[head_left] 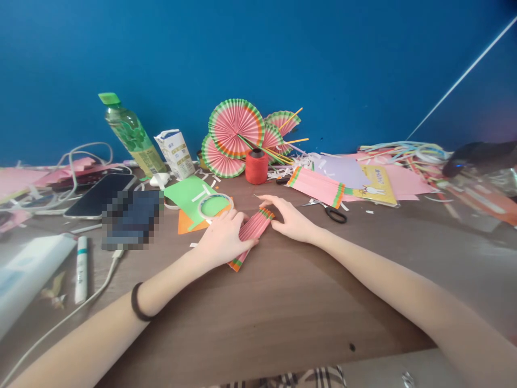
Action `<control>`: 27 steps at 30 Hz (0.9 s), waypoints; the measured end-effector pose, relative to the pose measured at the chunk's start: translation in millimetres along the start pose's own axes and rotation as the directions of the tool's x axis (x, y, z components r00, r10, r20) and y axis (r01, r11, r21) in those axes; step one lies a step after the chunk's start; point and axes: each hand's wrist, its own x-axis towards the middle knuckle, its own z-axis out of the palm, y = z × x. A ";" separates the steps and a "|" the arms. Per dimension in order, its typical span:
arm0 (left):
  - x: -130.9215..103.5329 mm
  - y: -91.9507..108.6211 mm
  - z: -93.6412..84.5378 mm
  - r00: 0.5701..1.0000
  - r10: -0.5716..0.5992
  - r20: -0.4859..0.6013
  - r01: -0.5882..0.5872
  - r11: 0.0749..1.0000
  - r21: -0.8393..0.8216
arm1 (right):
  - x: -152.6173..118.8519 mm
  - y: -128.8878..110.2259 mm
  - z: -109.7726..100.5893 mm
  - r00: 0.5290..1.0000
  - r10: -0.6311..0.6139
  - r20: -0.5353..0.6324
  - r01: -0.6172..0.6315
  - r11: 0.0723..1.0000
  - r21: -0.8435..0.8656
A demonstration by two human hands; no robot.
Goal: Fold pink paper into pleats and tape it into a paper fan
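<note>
A strip of pleated pink paper (255, 226) with orange and green ends lies slantwise on the table between my hands. My left hand (224, 237) grips its left side, thumb across the folds and the other fingers partly hidden behind. Curved around the far end is my right hand (288, 218), its fingertips and thumb on either side of the orange and green edge. A roll of white tape (216, 195) lies just beyond my left hand, over green paper (183, 196). Black-handled scissors (335, 214) rest to the right of my right hand.
Finished pleated paper fans (237, 129) lean on the blue wall behind a red thread spool (256, 167). Another pleated pink sheet (317, 186) lies back right. A green-capped bottle (131, 134), milk carton (176, 154), phone (100, 195) and marker (81, 269) stand or lie left.
</note>
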 end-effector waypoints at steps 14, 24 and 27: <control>-3.1 -0.5 7.7 0.998 0.056 0.010 -0.056 0.998 -0.043 | 0.4 -3.8 0.8 0.997 -0.012 0.074 -0.008 0.963 0.270; -3.3 -4.3 0.7 0.999 0.001 0.050 0.013 0.959 -0.284 | 0.5 -4.9 -2.2 0.996 -0.001 0.088 -0.032 0.928 0.372; -2.9 -2.9 -1.4 0.995 -0.032 0.090 0.068 0.900 -0.431 | 1.6 -5.8 -0.3 0.998 0.028 0.059 -0.055 0.842 0.537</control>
